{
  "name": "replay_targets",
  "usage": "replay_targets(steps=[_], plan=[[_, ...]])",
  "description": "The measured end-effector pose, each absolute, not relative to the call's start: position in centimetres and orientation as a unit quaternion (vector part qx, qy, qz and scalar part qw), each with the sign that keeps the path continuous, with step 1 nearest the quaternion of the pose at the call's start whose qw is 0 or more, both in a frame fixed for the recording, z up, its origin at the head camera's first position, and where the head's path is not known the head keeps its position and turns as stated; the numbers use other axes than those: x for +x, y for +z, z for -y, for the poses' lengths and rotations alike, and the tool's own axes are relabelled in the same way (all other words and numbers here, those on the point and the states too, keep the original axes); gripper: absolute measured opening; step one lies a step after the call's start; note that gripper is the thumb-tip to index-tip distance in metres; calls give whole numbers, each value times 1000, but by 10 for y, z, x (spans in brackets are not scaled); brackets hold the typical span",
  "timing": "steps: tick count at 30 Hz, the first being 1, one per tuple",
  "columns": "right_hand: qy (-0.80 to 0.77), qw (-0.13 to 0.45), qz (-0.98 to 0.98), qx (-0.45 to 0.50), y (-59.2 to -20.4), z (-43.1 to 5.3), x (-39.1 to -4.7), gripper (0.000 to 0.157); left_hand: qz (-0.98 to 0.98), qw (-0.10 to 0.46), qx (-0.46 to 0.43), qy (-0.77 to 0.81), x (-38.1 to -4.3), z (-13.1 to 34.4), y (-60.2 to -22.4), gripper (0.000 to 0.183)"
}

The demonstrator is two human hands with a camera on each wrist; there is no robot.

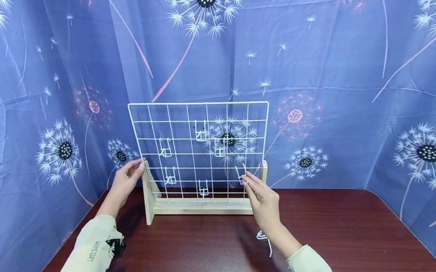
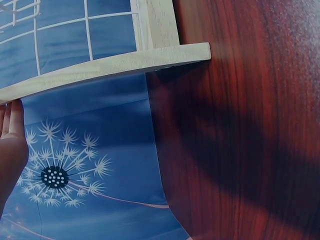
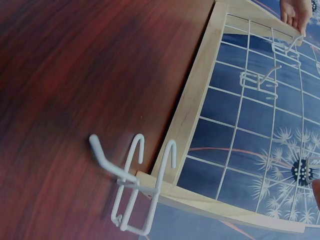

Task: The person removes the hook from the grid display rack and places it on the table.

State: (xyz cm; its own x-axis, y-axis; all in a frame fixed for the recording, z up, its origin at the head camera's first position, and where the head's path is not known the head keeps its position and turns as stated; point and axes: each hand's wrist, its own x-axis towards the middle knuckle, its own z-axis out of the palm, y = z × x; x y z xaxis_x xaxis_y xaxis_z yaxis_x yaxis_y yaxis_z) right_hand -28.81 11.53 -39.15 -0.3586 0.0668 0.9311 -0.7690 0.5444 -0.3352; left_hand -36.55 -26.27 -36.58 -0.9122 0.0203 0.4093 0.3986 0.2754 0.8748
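A white wire grid panel (image 1: 191,143) stands upright in a light wooden stand (image 1: 201,207), with several white wire hooks (image 1: 165,148) hung across it. At the panel's lower right, my right hand (image 1: 263,200) pinches another white hook (image 1: 242,175) against the wires. Only a sliver of that hand shows at the edge of the right wrist view. My left hand (image 1: 125,183) touches the top of the stand's left upright (image 1: 148,194); its fingers (image 2: 16,117) lie straight against the wood in the left wrist view. Below my right hand, a loose white hook (image 3: 135,192) lies on the table.
The dark red wooden table (image 1: 198,253) carries the stand near its back edge. Blue cloth with dandelion prints (image 1: 313,55) hangs behind and along both sides, close to the panel.
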Motion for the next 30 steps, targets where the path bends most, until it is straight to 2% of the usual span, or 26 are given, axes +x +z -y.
replay_targets(steps=[17, 30], plan=[[388, 488, 719, 306, -393, -122, -280, 27, 783, 161, -133, -586, -366, 263, -367, 50], [338, 492, 728, 337, -394, -126, -274, 32, 789, 156, -128, -580, -366, 264, -367, 50]])
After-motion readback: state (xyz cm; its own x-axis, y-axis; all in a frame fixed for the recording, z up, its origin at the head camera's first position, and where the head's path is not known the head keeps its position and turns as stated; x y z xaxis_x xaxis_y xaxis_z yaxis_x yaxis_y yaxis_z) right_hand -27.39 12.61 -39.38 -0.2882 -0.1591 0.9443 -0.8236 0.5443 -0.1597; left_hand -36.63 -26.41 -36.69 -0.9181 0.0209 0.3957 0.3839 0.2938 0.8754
